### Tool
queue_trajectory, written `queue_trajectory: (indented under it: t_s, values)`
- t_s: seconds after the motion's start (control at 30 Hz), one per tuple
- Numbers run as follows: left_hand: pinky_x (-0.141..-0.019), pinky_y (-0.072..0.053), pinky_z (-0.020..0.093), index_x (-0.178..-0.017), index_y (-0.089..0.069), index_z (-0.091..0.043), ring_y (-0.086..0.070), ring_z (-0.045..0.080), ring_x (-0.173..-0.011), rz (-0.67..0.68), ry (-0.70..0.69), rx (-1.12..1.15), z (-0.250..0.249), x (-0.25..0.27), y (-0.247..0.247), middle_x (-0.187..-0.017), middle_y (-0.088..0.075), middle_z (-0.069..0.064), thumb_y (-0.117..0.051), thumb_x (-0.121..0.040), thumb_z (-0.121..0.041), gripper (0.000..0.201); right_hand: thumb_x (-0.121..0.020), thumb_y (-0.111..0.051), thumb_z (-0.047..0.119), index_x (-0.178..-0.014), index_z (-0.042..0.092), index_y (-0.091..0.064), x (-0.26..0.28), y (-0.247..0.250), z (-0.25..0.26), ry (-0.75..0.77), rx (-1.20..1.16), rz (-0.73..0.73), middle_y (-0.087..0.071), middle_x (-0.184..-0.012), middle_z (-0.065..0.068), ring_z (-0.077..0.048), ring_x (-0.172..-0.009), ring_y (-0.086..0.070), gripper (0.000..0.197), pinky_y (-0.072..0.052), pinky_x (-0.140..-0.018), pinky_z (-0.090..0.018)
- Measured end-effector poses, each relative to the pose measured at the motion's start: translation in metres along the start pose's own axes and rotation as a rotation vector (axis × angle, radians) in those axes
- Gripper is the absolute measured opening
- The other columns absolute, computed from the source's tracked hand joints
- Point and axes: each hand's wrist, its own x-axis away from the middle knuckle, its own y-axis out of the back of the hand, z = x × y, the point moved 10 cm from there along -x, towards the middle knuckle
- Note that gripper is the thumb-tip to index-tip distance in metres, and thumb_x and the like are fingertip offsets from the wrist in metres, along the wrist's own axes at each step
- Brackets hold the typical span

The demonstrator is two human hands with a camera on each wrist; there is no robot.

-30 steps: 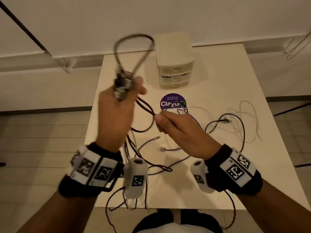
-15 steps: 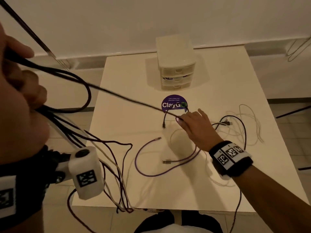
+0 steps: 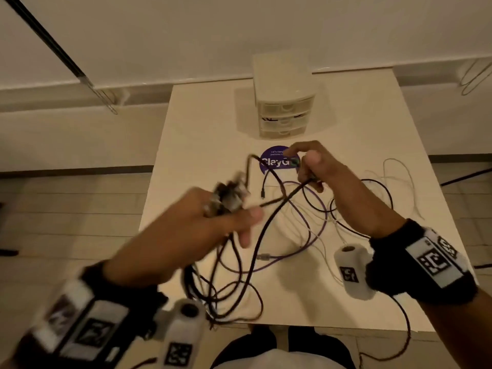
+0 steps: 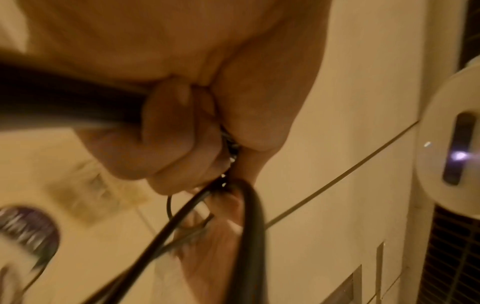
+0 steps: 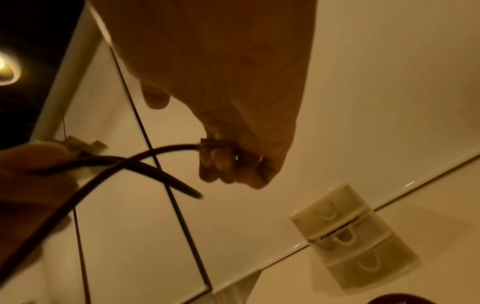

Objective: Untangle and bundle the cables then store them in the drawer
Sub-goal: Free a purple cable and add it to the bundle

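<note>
Returned over the table (image 3: 202, 134), the left hand (image 3: 202, 233) grips dark cables (image 3: 239, 265); the right hand (image 3: 327, 179) pinches one strand just beside.

Dim warm light, motion-blurred left hand (image 3: 213, 230), soft shadows, bowed edges

Your left hand (image 3: 213, 225) and right hand (image 3: 332, 182) are bare. Each wrist wears a black band (image 3: 415, 272) carrying white plates printed with black square code markers (image 3: 432, 262). A rounded white camera pod (image 3: 351, 272) with a dark round top and its own small marker sits beside each band.
</note>
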Motion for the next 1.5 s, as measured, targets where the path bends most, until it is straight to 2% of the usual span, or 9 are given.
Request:
queue_trajectory:
  t_s: [0.1, 0.23, 0.37, 0.43, 0.73, 1.03, 1.17, 1.3, 1.5]
  values:
    - [-0.049, -0.017, 0.033, -0.068, -0.074, -0.014, -0.02, 0.024, -0.048, 0.178, 0.008, 0.062, 0.014, -0.01, -0.055, -0.053, -0.024, 0.012, -0.069, -0.088, -0.051, 0.042, -0.088, -0.036, 0.073, -0.113, 0.039, -0.06, 0.004, -0.031, -0.014, -0.073, 0.102, 0.109, -0.066, -0.103, 0.019, 0.003, -0.098, -0.06, 0.048, -0.044, -0.091, -0.02]
    - [-0.047, -0.026, 0.019, -0.082, -0.072, -0.008, -0.028, 0.009, -0.039, 0.207, 0.028, 0.099, 0.026, -0.018, -0.073, -0.038, -0.041, -0.011, -0.058, -0.099, -0.033, 0.033, -0.092, -0.032, 0.073, -0.083, 0.008, -0.066, 0.019, -0.053, -0.047, -0.206, 0.038, 0.112, -0.065, -0.072, -0.002, -0.016, -0.073, -0.06, 0.073, -0.048, -0.084, -0.038]
    - [-0.051, -0.029, 0.021, -0.063, -0.069, -0.019, -0.034, 0.007, -0.041, 0.016, 0.021, -0.004, 0.047, -0.022, -0.047, -0.044, -0.04, -0.009, -0.063, -0.092, -0.047, 0.04, -0.089, -0.04, 0.073, -0.072, 0.015, -0.067, 0.057, -0.072, -0.09, -0.317, -0.042, 0.145, -0.059, -0.066, 0.006, -0.002, -0.066, -0.052, 0.066, -0.042, -0.072, -0.023]
    - [-0.05, -0.028, 0.026, -0.049, -0.056, -0.024, -0.03, 0.012, -0.043, -0.098, 0.067, 0.044, 0.067, -0.025, -0.026, -0.047, -0.037, -0.004, -0.068, -0.087, -0.049, 0.047, -0.091, -0.049, 0.062, -0.071, 0.027, -0.065, 0.081, -0.091, -0.117, -0.386, 0.036, 0.284, -0.058, -0.067, 0.018, 0.004, -0.065, -0.051, 0.043, -0.039, -0.07, -0.018]
    - [-0.042, -0.023, 0.024, -0.048, -0.05, -0.025, -0.023, 0.012, -0.042, -0.152, 0.183, 0.227, 0.099, -0.036, -0.013, -0.049, -0.032, -0.004, -0.07, -0.092, -0.029, 0.048, -0.099, -0.041, 0.044, -0.103, 0.013, -0.064, 0.165, -0.167, -0.214, -0.502, 0.558, 1.007, -0.061, -0.102, -0.008, -0.024, -0.088, -0.054, 0.039, -0.043, -0.08, -0.035]
    - [-0.044, -0.023, 0.023, -0.059, -0.046, -0.017, -0.024, 0.012, -0.042, -0.145, 0.214, 0.236, 0.108, -0.044, -0.021, -0.048, -0.034, -0.005, -0.071, -0.091, -0.03, 0.042, -0.064, -0.077, 0.01, -0.085, 0.027, -0.07, 0.078, -0.15, -0.157, 0.161, 1.147, 0.484, -0.065, -0.102, -0.004, -0.025, -0.091, -0.061, 0.028, -0.054, -0.081, -0.044]
    - [-0.043, -0.024, 0.022, -0.057, -0.047, -0.021, -0.024, 0.012, -0.042, -0.158, 0.199, 0.23, 0.108, -0.044, -0.018, -0.05, -0.034, -0.004, -0.071, -0.091, -0.031, 0.043, -0.087, -0.059, 0.005, -0.115, 0.015, -0.063, 0.011, -0.118, -0.137, 0.068, 0.952, 0.245, -0.057, -0.111, -0.008, -0.021, -0.085, -0.054, 0.03, -0.051, -0.077, -0.041]
    - [-0.044, -0.024, 0.025, -0.053, -0.05, -0.024, -0.025, 0.013, -0.044, -0.037, 0.217, 0.251, 0.112, -0.032, -0.031, -0.052, -0.033, -0.001, -0.073, -0.091, -0.027, 0.044, -0.089, -0.059, 0.006, -0.149, 0.022, -0.032, -0.044, -0.12, -0.174, -0.074, 0.978, 0.232, -0.031, -0.152, -0.006, -0.027, -0.123, -0.044, 0.068, -0.047, -0.094, -0.04]
    - [-0.047, -0.027, 0.026, -0.066, -0.057, -0.014, -0.028, 0.015, -0.046, 0.139, 0.371, 0.085, 0.158, 0.011, -0.046, -0.057, -0.034, 0.007, -0.076, -0.087, -0.04, 0.039, -0.096, -0.053, 0.017, -0.126, 0.017, -0.051, -0.064, -0.128, -0.184, 0.013, 1.243, 0.277, -0.053, -0.127, -0.005, -0.028, -0.116, -0.048, 0.031, -0.04, -0.091, -0.04]
